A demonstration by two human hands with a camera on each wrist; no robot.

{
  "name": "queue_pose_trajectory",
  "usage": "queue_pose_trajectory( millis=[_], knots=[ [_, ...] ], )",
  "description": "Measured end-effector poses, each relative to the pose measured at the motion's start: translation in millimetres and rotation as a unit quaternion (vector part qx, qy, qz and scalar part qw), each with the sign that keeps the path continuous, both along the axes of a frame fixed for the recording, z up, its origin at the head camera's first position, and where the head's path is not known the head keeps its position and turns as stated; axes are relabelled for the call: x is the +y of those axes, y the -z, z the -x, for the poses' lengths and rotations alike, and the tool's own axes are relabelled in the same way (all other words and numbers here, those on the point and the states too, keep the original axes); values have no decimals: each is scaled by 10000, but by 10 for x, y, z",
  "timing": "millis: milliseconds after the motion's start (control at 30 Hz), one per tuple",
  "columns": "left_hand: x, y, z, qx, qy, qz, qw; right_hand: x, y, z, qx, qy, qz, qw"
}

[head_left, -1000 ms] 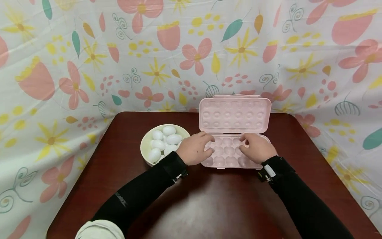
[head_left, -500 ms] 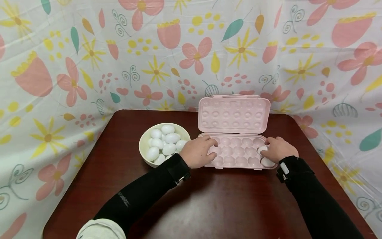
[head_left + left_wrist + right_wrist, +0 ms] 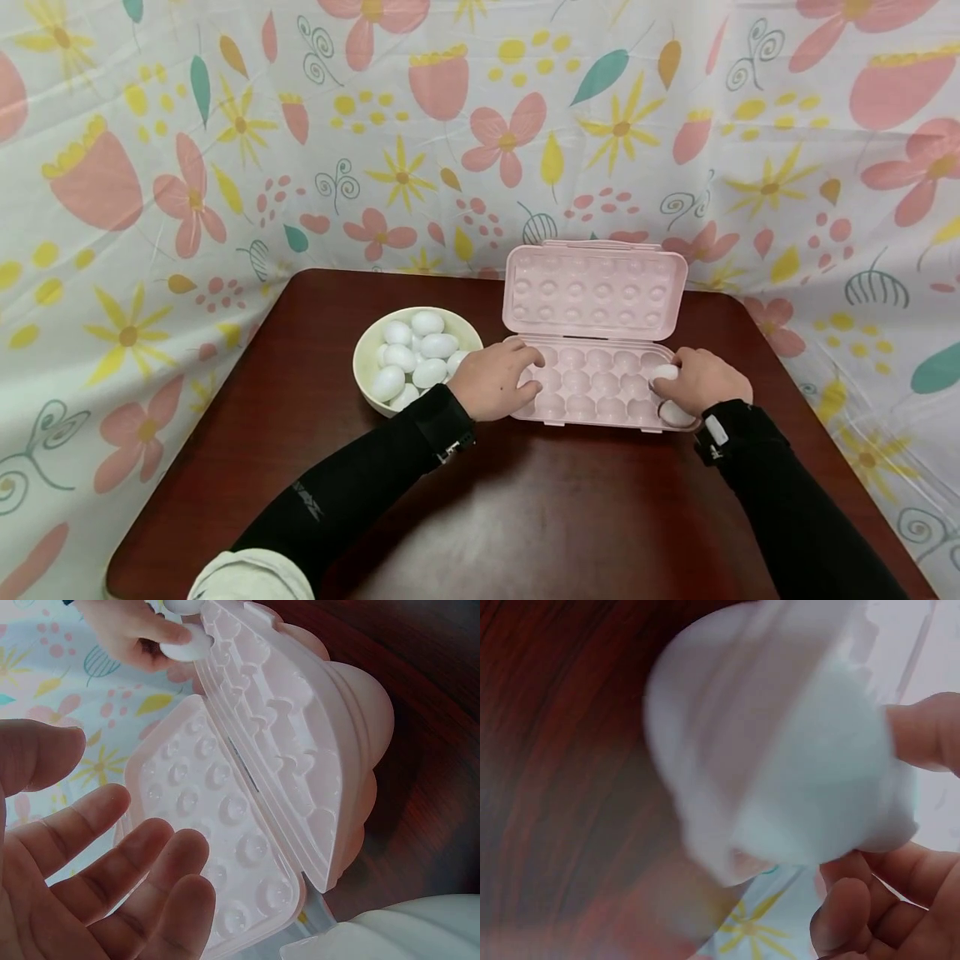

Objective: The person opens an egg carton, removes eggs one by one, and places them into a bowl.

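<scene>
My right hand [image 3: 708, 382] pinches a white egg [image 3: 664, 373] at the right end of a pink egg carton [image 3: 581, 408]. The same egg [image 3: 186, 646] shows between thumb and fingers in the left wrist view. A second egg [image 3: 677, 414] sits in the front right cup, large and blurred as the near egg [image 3: 817, 765] in the right wrist view. Over the carton's left end is my left hand [image 3: 491, 383], fingers loosely bent and holding nothing. The carton's lid [image 3: 596, 292] stands raised at the back, lined with round dimples.
Left of the carton, a cream bowl [image 3: 363, 379] holds several white eggs [image 3: 430, 372], partly hidden behind my left hand and wrist. The dark wooden table [image 3: 525, 517] ends at a flower-printed cloth [image 3: 405, 225] behind and at both sides.
My right hand has moved from over the carton's middle right to its right end, bringing the held egg and the front corner egg into sight. The left hand stays nearly in place.
</scene>
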State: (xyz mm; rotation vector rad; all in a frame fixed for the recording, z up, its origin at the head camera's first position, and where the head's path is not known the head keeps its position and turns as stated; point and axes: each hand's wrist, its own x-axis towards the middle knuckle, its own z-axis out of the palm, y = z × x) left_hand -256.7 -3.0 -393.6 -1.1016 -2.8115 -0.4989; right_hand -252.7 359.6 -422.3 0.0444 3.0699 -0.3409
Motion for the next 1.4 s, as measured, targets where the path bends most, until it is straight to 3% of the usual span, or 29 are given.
queue_pose_trajectory(
  millis=[200,400,533,800,1000,1200,1400],
  knots=[
    [-32,8,11,10,37,-70,10000,-203,-88,-24,247,-26,196,9995],
    [-68,26,22,58,30,-118,9999,-532,-199,-47,458,-317,747,9956],
    [-78,18,15,102,13,-272,9996,-810,-255,-57,567,-688,1381,9864],
    [-98,-22,-3,200,101,-690,9974,-1303,-350,-69,521,-1517,2492,9551],
    [-140,-41,-31,311,232,-1090,9933,-1558,-407,-85,462,-1788,2794,9423],
    [-230,-57,-53,505,329,-1462,9874,-1723,-430,-76,531,-1827,2971,9357],
    [-356,-69,-79,583,223,-1429,9878,-1817,-408,-81,357,-2024,3022,9308]
  ],
)
